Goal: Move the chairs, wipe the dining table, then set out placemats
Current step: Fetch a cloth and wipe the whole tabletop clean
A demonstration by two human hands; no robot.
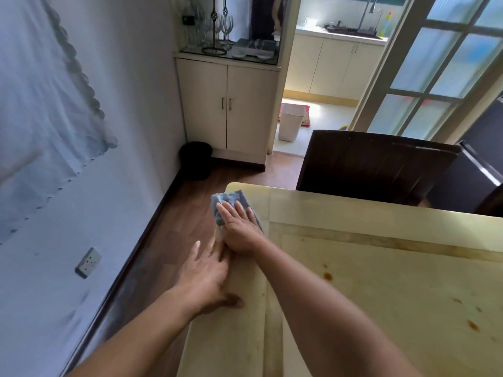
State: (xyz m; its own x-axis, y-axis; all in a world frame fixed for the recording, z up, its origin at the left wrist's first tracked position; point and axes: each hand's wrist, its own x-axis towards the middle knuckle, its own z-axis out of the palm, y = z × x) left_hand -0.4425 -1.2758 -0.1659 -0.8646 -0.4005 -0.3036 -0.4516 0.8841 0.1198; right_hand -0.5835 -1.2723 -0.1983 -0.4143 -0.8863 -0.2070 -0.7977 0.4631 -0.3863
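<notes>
A pale wooden dining table (381,281) fills the lower right of the head view. My right hand (239,227) presses flat on a grey-blue cloth (228,200) at the table's far left corner. My left hand (206,276) rests on the table's left edge just behind it, fingers spread, thumb on the tabletop. A dark brown chair (375,164) stands at the far end of the table, its back against the edge. Brown stains (328,276) mark the tabletop right of my right forearm. No placemats are in view.
A white wall (81,186) with a socket (87,262) runs close along the table's left side, leaving a narrow strip of wood floor. A black bin (196,159) sits by a cream cabinet (226,104) holding glasses. Beyond is a kitchen doorway with a white bin (291,121).
</notes>
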